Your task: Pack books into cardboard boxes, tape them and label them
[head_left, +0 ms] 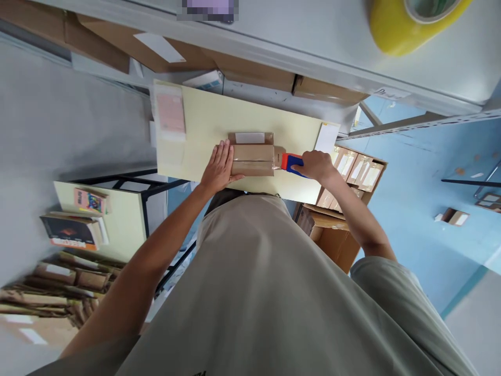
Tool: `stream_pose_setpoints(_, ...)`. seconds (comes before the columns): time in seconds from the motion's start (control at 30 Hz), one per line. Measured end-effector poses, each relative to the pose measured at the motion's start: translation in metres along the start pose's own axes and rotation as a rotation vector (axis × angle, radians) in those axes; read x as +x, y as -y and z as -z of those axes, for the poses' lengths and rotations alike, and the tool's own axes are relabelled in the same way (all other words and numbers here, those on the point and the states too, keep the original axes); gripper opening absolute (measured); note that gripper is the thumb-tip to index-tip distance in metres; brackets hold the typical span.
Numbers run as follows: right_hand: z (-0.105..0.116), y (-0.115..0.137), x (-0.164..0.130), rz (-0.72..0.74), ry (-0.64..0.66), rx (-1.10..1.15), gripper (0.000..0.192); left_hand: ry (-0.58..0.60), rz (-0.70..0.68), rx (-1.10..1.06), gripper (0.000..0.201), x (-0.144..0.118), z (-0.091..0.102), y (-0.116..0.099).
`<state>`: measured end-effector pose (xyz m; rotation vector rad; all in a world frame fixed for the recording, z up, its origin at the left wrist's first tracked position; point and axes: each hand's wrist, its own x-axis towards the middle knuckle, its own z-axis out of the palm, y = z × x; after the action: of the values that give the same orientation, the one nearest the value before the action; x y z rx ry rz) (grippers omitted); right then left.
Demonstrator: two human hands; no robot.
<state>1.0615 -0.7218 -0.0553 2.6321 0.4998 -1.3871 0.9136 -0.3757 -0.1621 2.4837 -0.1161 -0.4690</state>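
A small brown cardboard box lies on the pale yellow tabletop, with a white label on its far side. My left hand rests flat on the box's left end, fingers stretched out and thumb along the near edge. Wrapped around a blue and orange tape dispenser is my right hand, at the right end of the box. The dispenser's orange front is close to the box's right end, where shiny clear tape shows.
Above the table runs a grey shelf carrying a yellow tape roll. Cartons stand behind the table. An open carton of labelled boxes is at right. Books and stacked flattened cardboard sit at left.
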Motion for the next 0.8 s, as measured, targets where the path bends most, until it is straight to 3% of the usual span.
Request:
stream_pose_setpoints(0.33, -0.020, 0.041, 0.007, 0.009, -0.101, -0.008, 0.046, 0.030, -0.033, 0.059, 0.136, -0.002, -0.007, 0.009)
stream_pose_setpoints(0.47, -0.034, 0.063, 0.014, -0.051, -0.167, -0.016, 0.036, 0.047, -0.063, 0.081, 0.130, -0.002, -0.009, 0.014)
stream_pose_setpoints(0.57, -0.042, 0.071, 0.015, -0.096, -0.148, 0.017, 0.035, 0.043, -0.090, 0.089, 0.125, -0.003, -0.009, 0.015)
stream_pose_setpoints(0.67, -0.042, 0.071, 0.004, -0.201, -0.156, 0.091, 0.037, 0.043, -0.099, 0.122, 0.123, -0.006, -0.008, 0.013)
stream_pose_setpoints(0.8, -0.026, 0.066, -0.029, -0.332, -0.260, 0.160, 0.048, 0.024, -0.129, 0.167, 0.118, -0.008, -0.001, 0.004)
